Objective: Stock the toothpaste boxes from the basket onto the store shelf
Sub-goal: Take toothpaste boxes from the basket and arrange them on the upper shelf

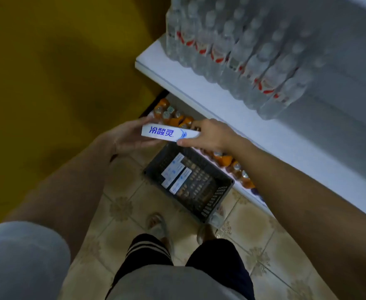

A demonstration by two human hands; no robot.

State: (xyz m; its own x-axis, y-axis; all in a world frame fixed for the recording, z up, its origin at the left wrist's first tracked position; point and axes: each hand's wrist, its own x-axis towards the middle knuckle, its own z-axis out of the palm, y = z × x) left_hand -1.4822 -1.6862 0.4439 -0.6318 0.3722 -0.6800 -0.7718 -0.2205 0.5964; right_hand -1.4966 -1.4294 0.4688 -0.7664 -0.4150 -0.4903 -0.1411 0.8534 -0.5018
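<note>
White cardboard toothpaste box with blue lettering is hanging crosswise above the dark plastic basket, long axis running hand to hand: left hand cupping one end, right hand, nearer the white shelf, pinching the other.

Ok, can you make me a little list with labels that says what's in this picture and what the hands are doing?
place: shop aisle, tiled floor
held thing: white toothpaste box with blue writing
left hand: holds the box's left end
right hand: pinches the box's right end
basket: dark, on the floor, a few more boxes inside
upper shelf: white, with water bottles
lower shelf: orange drink bottles
</note>
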